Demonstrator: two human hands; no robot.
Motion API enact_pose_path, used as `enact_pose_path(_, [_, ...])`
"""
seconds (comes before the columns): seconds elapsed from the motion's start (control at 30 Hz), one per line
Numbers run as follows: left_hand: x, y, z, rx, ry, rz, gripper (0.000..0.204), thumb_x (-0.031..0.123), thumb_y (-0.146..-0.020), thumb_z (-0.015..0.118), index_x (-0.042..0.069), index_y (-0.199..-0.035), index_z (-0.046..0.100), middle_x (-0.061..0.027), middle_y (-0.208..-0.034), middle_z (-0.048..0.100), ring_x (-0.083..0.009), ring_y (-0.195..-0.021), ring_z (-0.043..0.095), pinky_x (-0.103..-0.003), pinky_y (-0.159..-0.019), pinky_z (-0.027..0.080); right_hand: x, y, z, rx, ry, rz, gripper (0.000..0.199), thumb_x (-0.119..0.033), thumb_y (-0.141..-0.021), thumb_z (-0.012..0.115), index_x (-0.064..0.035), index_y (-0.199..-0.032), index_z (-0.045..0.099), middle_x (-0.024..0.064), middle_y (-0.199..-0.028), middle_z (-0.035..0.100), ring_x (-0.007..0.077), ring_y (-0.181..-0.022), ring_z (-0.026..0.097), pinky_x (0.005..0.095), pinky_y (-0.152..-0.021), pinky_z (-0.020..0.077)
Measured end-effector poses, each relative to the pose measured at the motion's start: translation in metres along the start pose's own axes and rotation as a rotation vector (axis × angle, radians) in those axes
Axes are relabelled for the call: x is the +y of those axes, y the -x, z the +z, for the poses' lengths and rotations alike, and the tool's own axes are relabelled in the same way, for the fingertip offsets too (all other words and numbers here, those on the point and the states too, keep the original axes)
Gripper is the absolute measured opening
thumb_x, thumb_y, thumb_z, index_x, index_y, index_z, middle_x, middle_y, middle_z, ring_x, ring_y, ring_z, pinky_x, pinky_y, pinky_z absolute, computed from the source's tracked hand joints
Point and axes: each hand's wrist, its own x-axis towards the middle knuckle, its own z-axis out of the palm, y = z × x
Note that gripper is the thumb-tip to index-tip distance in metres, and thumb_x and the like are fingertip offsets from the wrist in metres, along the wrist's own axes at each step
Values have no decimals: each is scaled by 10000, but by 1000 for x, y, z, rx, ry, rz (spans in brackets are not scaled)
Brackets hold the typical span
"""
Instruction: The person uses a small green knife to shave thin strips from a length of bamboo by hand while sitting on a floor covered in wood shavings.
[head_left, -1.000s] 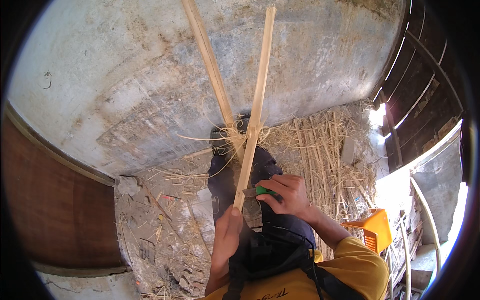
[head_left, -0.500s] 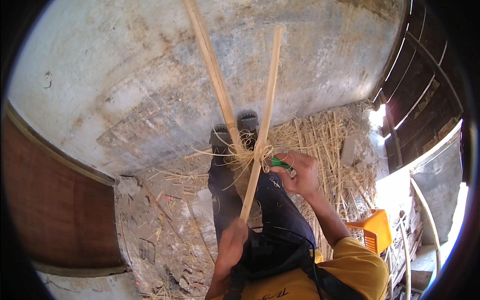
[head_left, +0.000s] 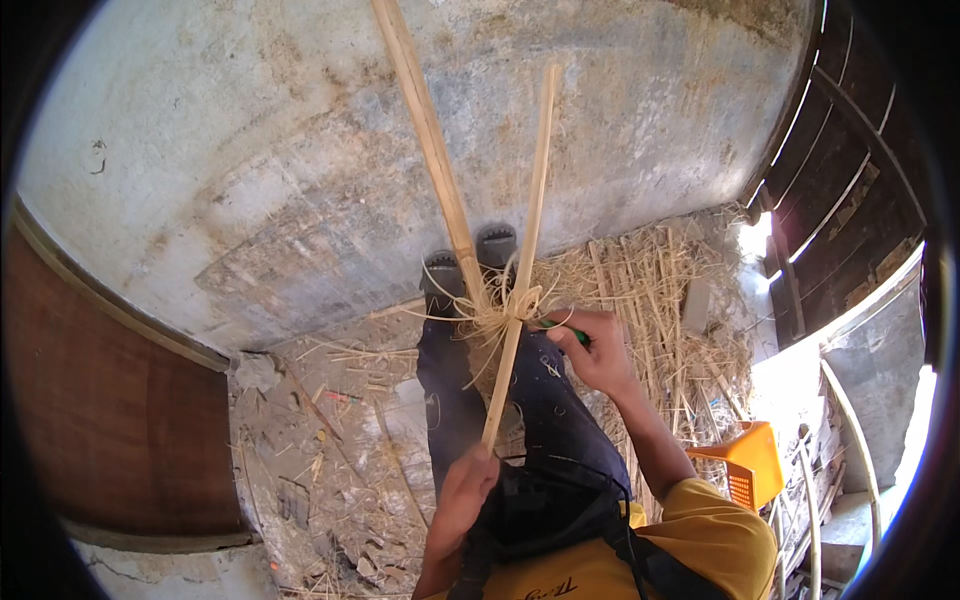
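Observation:
My left hand (head_left: 468,492) is closed round the lower end of a pale bamboo strip (head_left: 506,375), which slants away from me over my legs. In my closed right hand (head_left: 596,352) is a green-handled knife (head_left: 580,337), held at the strip's right edge. Its blade is hidden behind the strip and a tangle of thin curled shavings (head_left: 492,316). The shavings gather round the middle of the strip, where the knife meets it. A thicker bamboo pole (head_left: 424,130) leans up the wall just left of the strip, its lower end by the shavings.
My shoes (head_left: 496,243) stand near the foot of a stained grey wall (head_left: 300,150). Straw-like bamboo scraps (head_left: 640,290) cover the floor at right. An orange plastic chair (head_left: 757,465) is beside my right elbow. A brown wooden panel (head_left: 120,400) is at left.
The strip has slid slightly toward me, its far end now lower. My right hand has turned and shifted a little left, the knife closer against the strip, less green showing.

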Motion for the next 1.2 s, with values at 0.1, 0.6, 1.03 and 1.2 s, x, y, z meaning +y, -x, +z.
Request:
enact_pose_path(0.1, [-3, -1, -8, -52, 74, -68, 486, 402, -1234, 400, 118, -843, 447, 23, -733, 397, -88, -650, 366, -290, -596, 291, 12, -3, -4, -184, -239, 108, 291, -281, -1084, 749, -31, -1206, 837, 126, -877, 769, 196, -744, 698, 348, -694, 528])
enact_pose_path(0.6, [9, -24, -3, -19, 156, -15, 444, 459, -1238, 409, 131, -955, 503, 52, -806, 389, -86, -702, 360, -279, -627, 284, -21, 32, 28, -48, 107, -257, 296, -255, -902, 932, -99, -1138, 847, 49, -817, 732, 243, -621, 690, 359, -560, 511])
enact_pose_path(1.03, [15, -26, 10, 77, 52, 1, 549, 611, -1210, 365, 143, -928, 428, 58, -754, 335, -53, -644, 280, -266, -571, 234, -36, 38, 30, 22, 258, -268, 320, -326, -878, 945, -141, -1123, 854, -7, -773, 709, 225, -591, 670, 361, -552, 503])
enact_pose_path(1.2, [15, -22, 11, 93, 25, 7, 550, 597, -1216, 351, 139, -922, 429, 56, -752, 342, -53, -646, 293, -268, -574, 238, -37, 38, 29, 26, 300, -280, 333, -337, -874, 947, -140, -1126, 853, -12, -765, 703, 224, -587, 667, 365, -550, 503])
